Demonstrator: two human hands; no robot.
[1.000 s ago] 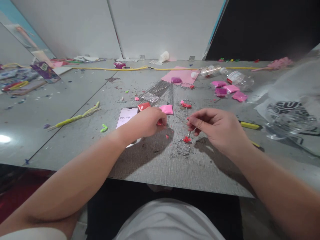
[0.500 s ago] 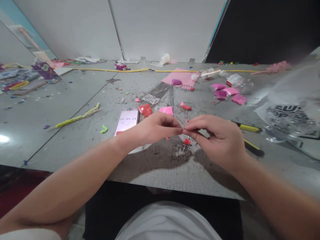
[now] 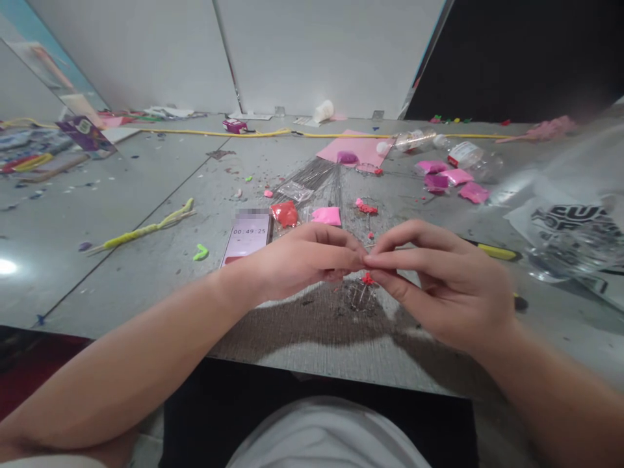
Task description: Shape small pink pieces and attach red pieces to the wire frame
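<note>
My left hand point(image 3: 312, 257) and my right hand point(image 3: 443, 283) meet fingertip to fingertip above the table. Both are closed in a pinch, and what lies between the fingertips is too small and hidden to name. Just below them a red clay piece point(image 3: 367, 278) sits at the top of a small wire frame point(image 3: 361, 296) on the table. Beyond the fingers lies another wire ring with red and pink clay point(image 3: 366, 207). Past my left hand are a pink clay packet point(image 3: 326, 216) and a red clay packet point(image 3: 285, 213).
A phone point(image 3: 247, 235) showing a timer lies left of the packets. Yellow-and-black handles point(image 3: 497, 251) stick out behind my right hand. A clear plastic bag point(image 3: 560, 221) stands at the right. Thin wires point(image 3: 312, 182) fan out near a pink sheet point(image 3: 361, 146). Plastic bottles point(image 3: 465, 155) lie farther back.
My right hand has turned and its fingers have spread a little, while the fingertips of both hands stay together. The view has shifted slightly.
</note>
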